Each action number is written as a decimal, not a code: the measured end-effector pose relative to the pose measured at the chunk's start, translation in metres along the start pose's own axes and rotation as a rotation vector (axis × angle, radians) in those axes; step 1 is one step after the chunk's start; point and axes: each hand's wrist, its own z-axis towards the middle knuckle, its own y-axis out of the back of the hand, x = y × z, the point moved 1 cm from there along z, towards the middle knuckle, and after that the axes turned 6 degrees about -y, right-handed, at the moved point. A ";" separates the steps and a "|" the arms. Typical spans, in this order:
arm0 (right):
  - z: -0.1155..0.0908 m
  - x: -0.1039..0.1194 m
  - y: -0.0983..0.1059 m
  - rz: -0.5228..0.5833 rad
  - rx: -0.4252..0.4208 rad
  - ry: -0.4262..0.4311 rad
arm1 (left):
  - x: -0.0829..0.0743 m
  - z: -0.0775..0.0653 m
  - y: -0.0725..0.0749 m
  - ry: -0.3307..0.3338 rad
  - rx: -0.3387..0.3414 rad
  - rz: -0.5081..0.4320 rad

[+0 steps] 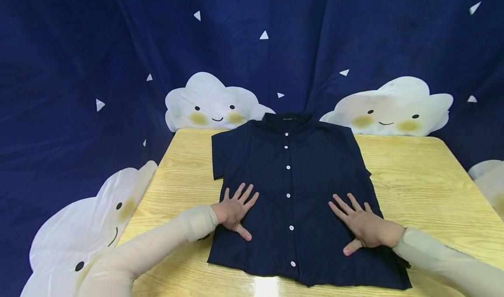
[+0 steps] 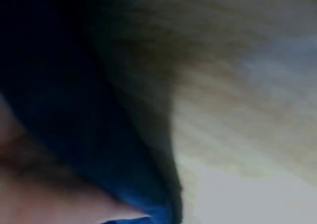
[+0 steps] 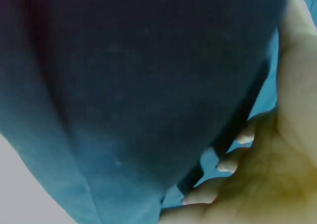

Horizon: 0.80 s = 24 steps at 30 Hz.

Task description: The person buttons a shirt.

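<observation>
A dark navy short-sleeved shirt lies front up, its collar at the far side and its row of white buttons down the middle. On the lower left part of the shirt rests my left hand, palm down with fingers spread. My right hand lies likewise on the lower right part, fingers straight and thumb apart. Blurred navy cloth fills the left of the left wrist view, a fingertip at its edge. In the right wrist view, fingers show beside dark cloth.
Under the shirt is a light wood-grain table with rounded far corners. A dark blue curtain with white triangles and smiling clouds hangs behind it and along the left side.
</observation>
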 end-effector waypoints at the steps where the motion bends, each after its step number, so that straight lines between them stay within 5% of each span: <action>1: 0.000 0.000 0.001 -0.005 0.002 0.001 | 0.000 -0.001 0.003 -0.003 0.003 -0.005; 4: 0.000 0.003 0.008 -0.005 0.008 0.015 | 0.001 -0.002 0.016 -0.026 -0.023 -0.049; 8: 0.007 0.005 0.025 -0.062 -0.065 0.080 | 0.007 0.003 0.040 -0.087 -0.185 -0.121; 15: 0.042 0.003 0.058 -0.158 -0.264 0.169 | 0.019 0.038 0.084 -0.107 -0.445 -0.271; 24: 0.088 0.000 0.090 -0.120 -0.242 0.081 | 0.027 0.079 0.116 -0.009 -0.454 -0.306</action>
